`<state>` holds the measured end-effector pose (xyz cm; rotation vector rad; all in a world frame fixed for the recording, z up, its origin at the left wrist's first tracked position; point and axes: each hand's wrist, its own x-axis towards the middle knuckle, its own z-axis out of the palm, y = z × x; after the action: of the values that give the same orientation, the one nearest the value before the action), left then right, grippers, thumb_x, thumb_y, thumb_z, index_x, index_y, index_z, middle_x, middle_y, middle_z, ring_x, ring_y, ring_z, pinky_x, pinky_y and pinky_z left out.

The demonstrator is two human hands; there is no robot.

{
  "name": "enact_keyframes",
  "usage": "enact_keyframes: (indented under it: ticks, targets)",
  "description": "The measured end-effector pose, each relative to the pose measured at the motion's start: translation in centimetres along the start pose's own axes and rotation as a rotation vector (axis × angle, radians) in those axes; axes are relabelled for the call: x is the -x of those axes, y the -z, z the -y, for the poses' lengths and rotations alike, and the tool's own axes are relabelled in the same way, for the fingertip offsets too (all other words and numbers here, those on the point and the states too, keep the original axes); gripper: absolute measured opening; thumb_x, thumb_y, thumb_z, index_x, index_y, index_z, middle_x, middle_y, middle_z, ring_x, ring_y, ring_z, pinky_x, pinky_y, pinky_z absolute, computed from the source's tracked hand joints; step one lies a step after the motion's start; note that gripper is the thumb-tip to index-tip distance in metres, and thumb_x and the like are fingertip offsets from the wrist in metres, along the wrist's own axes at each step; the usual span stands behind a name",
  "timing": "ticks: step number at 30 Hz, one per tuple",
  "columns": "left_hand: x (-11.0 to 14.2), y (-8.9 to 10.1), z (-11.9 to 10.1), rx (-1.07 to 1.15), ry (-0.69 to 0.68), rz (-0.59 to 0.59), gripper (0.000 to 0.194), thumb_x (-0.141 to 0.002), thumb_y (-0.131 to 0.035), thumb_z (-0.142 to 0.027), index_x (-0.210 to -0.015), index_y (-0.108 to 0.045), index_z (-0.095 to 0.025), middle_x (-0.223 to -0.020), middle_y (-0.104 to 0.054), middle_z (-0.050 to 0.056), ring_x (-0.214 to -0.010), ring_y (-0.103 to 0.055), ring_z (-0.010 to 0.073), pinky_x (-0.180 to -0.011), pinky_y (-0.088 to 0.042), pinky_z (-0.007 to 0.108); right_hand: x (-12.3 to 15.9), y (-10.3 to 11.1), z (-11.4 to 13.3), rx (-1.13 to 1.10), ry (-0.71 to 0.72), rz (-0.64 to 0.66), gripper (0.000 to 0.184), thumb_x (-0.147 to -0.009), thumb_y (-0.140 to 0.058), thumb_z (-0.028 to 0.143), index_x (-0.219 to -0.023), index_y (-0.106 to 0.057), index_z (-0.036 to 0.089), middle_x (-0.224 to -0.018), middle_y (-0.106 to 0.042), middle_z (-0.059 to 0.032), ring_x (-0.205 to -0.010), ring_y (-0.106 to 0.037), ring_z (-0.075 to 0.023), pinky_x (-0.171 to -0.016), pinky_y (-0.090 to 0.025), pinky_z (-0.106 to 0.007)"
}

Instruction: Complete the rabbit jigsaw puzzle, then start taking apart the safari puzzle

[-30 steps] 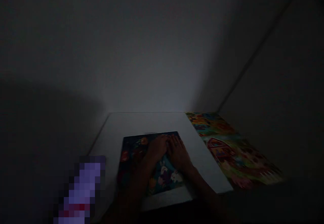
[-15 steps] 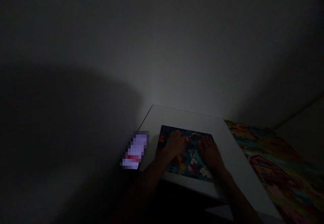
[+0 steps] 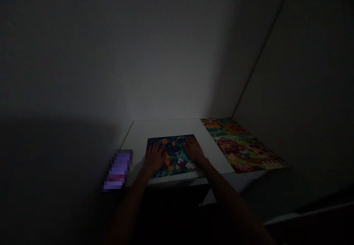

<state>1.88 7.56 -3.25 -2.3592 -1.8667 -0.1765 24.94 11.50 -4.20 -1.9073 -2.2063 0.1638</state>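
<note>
Picture board (image 3: 174,152) lies with its long axis across the desk (image 3: 171,127), left grip (image 3: 155,158) on its left half, right grip (image 3: 193,151) on its right, both spread flat, holding nothing.

Pretty dim setup here, tbh. A white counter (image 3: 166,128) is set right into a corner, with a plain pale wall (image 3: 166,60) behind it and a second wall (image 3: 279,101) meeting that one to the right of the counter, the seam (image 3: 256,60) showing up as a slanted line. Most of the light is caught on the wall just above the counter and fades fast higher up. Left of the counter, everything is swallowed by heavy shadow (image 3: 47,171). Below it is nearly black, and a pale strip (image 3: 312,212) can just be made out low to the right, too dark to identify.
</note>
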Motion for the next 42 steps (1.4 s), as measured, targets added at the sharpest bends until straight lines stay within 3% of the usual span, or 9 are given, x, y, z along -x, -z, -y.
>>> enact_keyframes:
  ticks: [7,12,18,35,42]
  targets:
    - [-0.5,-0.7,-1.3,-0.069,-0.03,-0.03,0.052,-0.099,-0.035,-0.037,-0.146,-0.045,-0.016,-0.153,-0.041,0.016,-0.142,-0.038,0.0301,-0.115,-0.029,0.048,0.9,1.0,-1.4,-0.066,-0.027,-0.02,0.06,-0.101,-0.032,0.044,-0.15,-0.039,0.01,-0.155,-0.038,-0.0165,-0.146,-0.03,-0.028,-0.119,-0.021,-0.044]
    - [-0.7,-0.4,-3.9,-0.046,-0.073,-0.11,0.051,-0.099,-0.033,-0.036,-0.143,-0.049,-0.014,-0.15,-0.044,0.019,-0.141,-0.04,0.0304,-0.114,-0.031,0.05,1.6,1.1,-4.0,-0.074,-0.015,-0.061,0.062,-0.1,-0.036,0.046,-0.149,-0.039,0.009,-0.155,-0.038,-0.0172,-0.146,-0.031,-0.0289,-0.12,-0.022,-0.046]
    - [-1.4,-0.3,-6.2,-0.011,-0.093,-0.091,0.051,-0.099,-0.036,-0.035,-0.141,-0.051,-0.011,-0.15,-0.043,0.021,-0.14,-0.04,0.0327,-0.115,-0.031,0.05,2.2,1.3,-6.5,-0.073,-0.025,-0.046,0.061,-0.101,-0.035,0.045,-0.149,-0.038,0.008,-0.156,-0.037,-0.0169,-0.147,-0.029,-0.028,-0.121,-0.02,-0.045]
    - [-0.6,-0.8,-8.7,0.176,-0.061,-0.113,0.051,-0.097,-0.036,-0.035,-0.139,-0.051,-0.011,-0.152,-0.042,0.018,-0.141,-0.038,0.0337,-0.117,-0.027,0.052,4.0,1.4,-9.2,-0.073,-0.03,-0.084,0.064,-0.099,-0.033,0.051,-0.148,-0.043,0.011,-0.154,-0.04,-0.0152,-0.147,-0.03,-0.0278,-0.121,-0.022,-0.048]
    - [-0.4,-0.7,-9.2,0.212,-0.033,-0.093,0.054,-0.098,-0.034,-0.036,-0.146,-0.043,-0.014,-0.154,-0.04,0.013,-0.146,-0.031,0.0309,-0.119,-0.022,0.051,3.6,0.9,-10.2,-0.029,-0.036,-0.038,0.064,-0.101,-0.026,0.049,-0.15,-0.039,0.01,-0.157,-0.036,-0.0165,-0.148,-0.026,-0.0295,-0.12,-0.02,-0.05]
